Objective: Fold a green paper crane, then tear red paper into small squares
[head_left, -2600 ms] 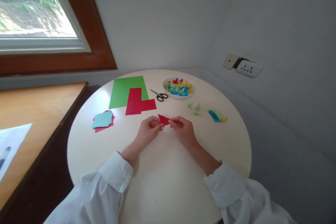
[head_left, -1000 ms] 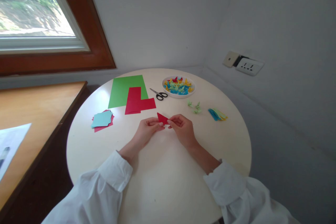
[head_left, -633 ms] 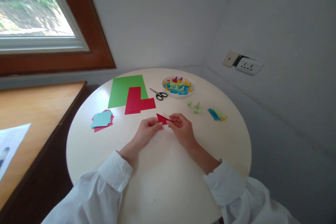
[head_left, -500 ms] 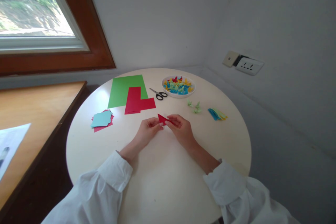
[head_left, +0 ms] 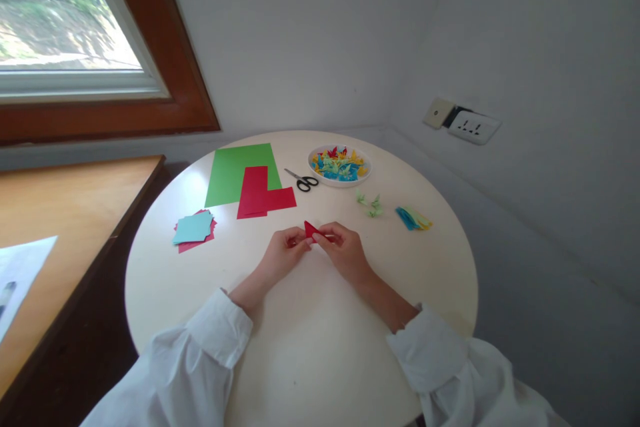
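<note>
A small folded piece of red paper (head_left: 311,230) is pinched between both hands, just above the middle of the table. My left hand (head_left: 287,250) grips its left side with thumb and fingertips. My right hand (head_left: 345,250) closes on the right side, its thumb pressed on the near face. The fingers cover much of the paper, and only a pointed red part shows between them. Beyond the hands lie red paper strips (head_left: 253,192) partly over a green sheet (head_left: 227,177).
Black-handled scissors (head_left: 304,183) lie beside a white bowl (head_left: 320,179) of colourful folded paper pieces. Pale green folded pieces (head_left: 374,206) and a fan of blue and yellow papers (head_left: 413,218) are at right. Stacked paper squares (head_left: 194,227) sit at left on the round table (head_left: 310,353).
The red paper's visible tip has shifted slightly right and become smaller between the fingers. My hands have drawn a little closer together. The other things have stayed where they were.
</note>
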The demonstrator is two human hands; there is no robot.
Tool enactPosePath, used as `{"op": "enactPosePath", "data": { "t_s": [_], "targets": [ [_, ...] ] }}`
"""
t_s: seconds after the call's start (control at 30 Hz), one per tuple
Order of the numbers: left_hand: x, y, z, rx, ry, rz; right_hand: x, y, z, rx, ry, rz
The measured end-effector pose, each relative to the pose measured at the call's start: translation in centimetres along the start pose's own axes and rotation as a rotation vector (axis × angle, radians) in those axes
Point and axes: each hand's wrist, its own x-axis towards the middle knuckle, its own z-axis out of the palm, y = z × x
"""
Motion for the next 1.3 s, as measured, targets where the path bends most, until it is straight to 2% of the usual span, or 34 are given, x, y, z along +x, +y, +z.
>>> {"op": "enactPosePath", "data": {
  "t_s": [0.17,0.3,0.4,0.6,0.83,1.07,1.2,1.3],
  "targets": [
    [-0.18,0.58,0.28,0.021,0.038,-0.016,-0.02,-0.09,0.02,0.012,0.003,0.002],
    [-0.18,0.85,0.2,-0.041,0.111,-0.077,0.05,-0.01,0.02,0.027,0.002,0.029],
    [-0.14,0.91,-0.06,-0.038,0.154,-0.068,0.1,0.08,0.03,0.025,-0.022,0.066],
    [-0.16,0.55,-0.34,-0.051,0.108,-0.07,0.07,-0.08,0.02,0.049,-0.103,0.088],
    [-0.18,0.56,-0.33,-0.038,0.039,-0.087,0.09,-0.12,-0.06,0.041,-0.081,0.078],
    [-0.35,1.03,-0.42,-0.01,0.011,-0.06,0.04,-0.5,-0.28,0.099,-0.147,0.148],
    [-0.34,0.83,-0.34,-0.028,0.02,-0.055,0.09,-0.63,-0.28,0.098,-0.142,0.149],
    [-0.4,0.92,-0.07,-0.007,0.08,-0.038,0.22,-0.4,-0.22,0.078,-0.118,0.132]
  ]
}}
